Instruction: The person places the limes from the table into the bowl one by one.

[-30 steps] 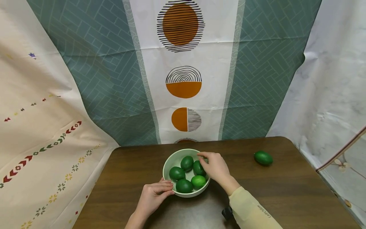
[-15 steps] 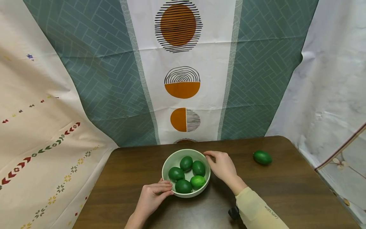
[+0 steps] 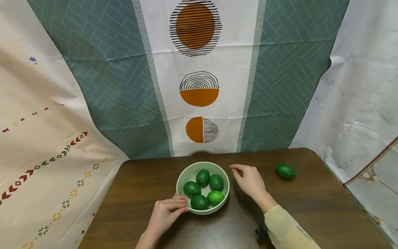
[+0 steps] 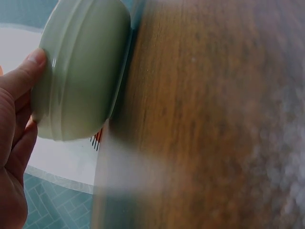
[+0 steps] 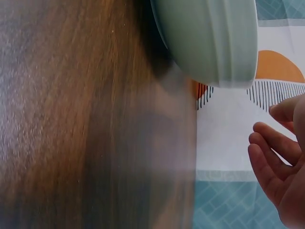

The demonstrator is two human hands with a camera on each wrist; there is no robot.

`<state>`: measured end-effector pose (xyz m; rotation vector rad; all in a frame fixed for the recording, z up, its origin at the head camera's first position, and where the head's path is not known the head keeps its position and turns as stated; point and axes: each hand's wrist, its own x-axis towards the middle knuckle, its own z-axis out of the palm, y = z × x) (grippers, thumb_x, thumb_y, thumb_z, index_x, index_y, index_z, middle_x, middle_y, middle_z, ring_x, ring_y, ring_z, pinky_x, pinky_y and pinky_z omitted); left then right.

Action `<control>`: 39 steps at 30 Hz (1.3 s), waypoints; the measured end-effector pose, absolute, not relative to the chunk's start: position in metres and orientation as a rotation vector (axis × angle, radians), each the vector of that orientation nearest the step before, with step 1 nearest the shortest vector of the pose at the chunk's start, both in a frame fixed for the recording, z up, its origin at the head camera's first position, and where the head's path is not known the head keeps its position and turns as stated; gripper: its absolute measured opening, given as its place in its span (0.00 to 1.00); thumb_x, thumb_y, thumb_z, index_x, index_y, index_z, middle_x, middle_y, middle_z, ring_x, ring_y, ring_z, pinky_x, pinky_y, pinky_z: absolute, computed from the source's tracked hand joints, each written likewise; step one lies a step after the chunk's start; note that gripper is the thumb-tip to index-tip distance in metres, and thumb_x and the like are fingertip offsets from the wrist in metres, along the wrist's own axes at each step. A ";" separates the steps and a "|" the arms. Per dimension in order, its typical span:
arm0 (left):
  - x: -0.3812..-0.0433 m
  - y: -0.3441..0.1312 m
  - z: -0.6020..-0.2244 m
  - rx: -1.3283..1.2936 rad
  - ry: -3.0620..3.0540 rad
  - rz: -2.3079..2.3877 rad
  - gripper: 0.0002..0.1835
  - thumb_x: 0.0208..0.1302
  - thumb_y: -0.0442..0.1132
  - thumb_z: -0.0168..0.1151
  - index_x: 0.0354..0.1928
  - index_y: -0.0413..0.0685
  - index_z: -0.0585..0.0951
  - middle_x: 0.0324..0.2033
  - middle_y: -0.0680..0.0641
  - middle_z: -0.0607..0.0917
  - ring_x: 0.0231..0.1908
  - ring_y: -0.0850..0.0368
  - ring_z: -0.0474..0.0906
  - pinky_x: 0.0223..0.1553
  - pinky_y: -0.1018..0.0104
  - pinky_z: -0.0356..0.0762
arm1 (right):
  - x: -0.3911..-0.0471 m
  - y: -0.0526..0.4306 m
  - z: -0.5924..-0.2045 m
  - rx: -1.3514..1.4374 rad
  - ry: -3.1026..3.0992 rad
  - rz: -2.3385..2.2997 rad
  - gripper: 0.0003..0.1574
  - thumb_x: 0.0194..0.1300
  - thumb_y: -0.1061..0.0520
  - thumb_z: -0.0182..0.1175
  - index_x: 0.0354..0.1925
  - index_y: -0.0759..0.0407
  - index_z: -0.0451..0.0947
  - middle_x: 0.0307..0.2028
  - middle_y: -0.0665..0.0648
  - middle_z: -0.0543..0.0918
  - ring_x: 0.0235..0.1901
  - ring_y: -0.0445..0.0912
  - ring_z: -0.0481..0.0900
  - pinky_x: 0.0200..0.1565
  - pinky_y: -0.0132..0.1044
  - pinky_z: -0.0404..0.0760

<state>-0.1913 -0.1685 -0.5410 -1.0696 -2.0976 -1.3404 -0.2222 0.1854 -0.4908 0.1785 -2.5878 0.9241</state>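
A pale green bowl (image 3: 191, 172) stands on the brown wooden table (image 3: 146, 176). Inside lie several dark green limes (image 3: 200, 202) and one brighter green lime (image 3: 215, 197). My left hand (image 3: 166, 213) pinches the bowl's near-left rim; in the left wrist view its thumb presses the outer wall of the bowl (image 4: 88, 71). To the right of the bowl, apart from it, my right hand (image 3: 251, 181) hovers with loosely bent fingers and nothing in them. The right wrist view shows a gap between the fingers (image 5: 271, 145) and the bowl (image 5: 214, 43).
A single dark green lime (image 3: 285, 171) lies on the table's back right, beyond my right hand. Behind the table hangs a patterned cloth (image 3: 199, 138), with further cloths at both sides. A small black object (image 3: 262, 231) sits by my right sleeve (image 3: 286, 228).
My right hand has drawn away from over the bowl's right side, moving right onto the open air beside it. A dark green lime there is now uncovered. My left hand keeps its hold.
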 end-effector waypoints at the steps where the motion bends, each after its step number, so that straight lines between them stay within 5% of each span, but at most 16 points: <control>1: -0.191 -0.168 -0.541 -1.069 -2.099 -1.340 0.13 0.51 0.26 0.84 0.39 0.37 0.94 0.36 0.48 0.94 0.42 0.41 0.92 0.63 0.56 0.82 | -0.222 0.187 -0.491 0.177 -2.590 0.925 0.13 0.74 0.59 0.68 0.53 0.51 0.92 0.48 0.53 0.92 0.27 0.41 0.78 0.36 0.42 0.86; 9: -0.190 -0.169 -0.540 -1.041 -2.132 -1.350 0.14 0.49 0.26 0.85 0.39 0.40 0.94 0.37 0.50 0.94 0.43 0.41 0.92 0.62 0.54 0.82 | -0.220 0.199 -0.491 0.145 -2.627 0.921 0.14 0.74 0.59 0.67 0.54 0.52 0.91 0.50 0.55 0.92 0.21 0.41 0.70 0.28 0.38 0.76; 17: -0.189 -0.169 -0.539 -1.023 -2.146 -1.376 0.14 0.49 0.26 0.85 0.39 0.39 0.94 0.37 0.49 0.94 0.44 0.40 0.92 0.63 0.56 0.82 | -0.219 0.212 -0.494 0.133 -2.646 0.867 0.14 0.75 0.58 0.67 0.55 0.52 0.91 0.52 0.56 0.91 0.36 0.48 0.87 0.36 0.45 0.88; 22: -0.191 -0.168 -0.540 -1.054 -2.114 -1.362 0.13 0.50 0.26 0.84 0.39 0.38 0.94 0.37 0.48 0.94 0.43 0.40 0.92 0.63 0.56 0.82 | -0.217 0.220 -0.494 0.127 -2.652 0.841 0.14 0.74 0.58 0.67 0.55 0.53 0.91 0.52 0.57 0.91 0.35 0.48 0.87 0.33 0.45 0.86; 29: -0.192 -0.169 -0.540 -1.073 -2.096 -1.354 0.13 0.50 0.26 0.84 0.40 0.37 0.93 0.37 0.47 0.94 0.42 0.40 0.92 0.63 0.56 0.82 | -0.216 0.231 -0.498 0.121 -2.686 0.831 0.14 0.75 0.58 0.66 0.55 0.53 0.91 0.52 0.58 0.91 0.23 0.43 0.75 0.22 0.37 0.72; 39: -0.192 -0.169 -0.540 -1.068 -2.108 -1.354 0.13 0.51 0.26 0.84 0.40 0.37 0.93 0.37 0.47 0.94 0.42 0.40 0.92 0.63 0.56 0.82 | -0.214 0.243 -0.503 0.105 -2.709 0.794 0.14 0.75 0.57 0.66 0.55 0.53 0.91 0.51 0.59 0.91 0.19 0.42 0.69 0.19 0.35 0.66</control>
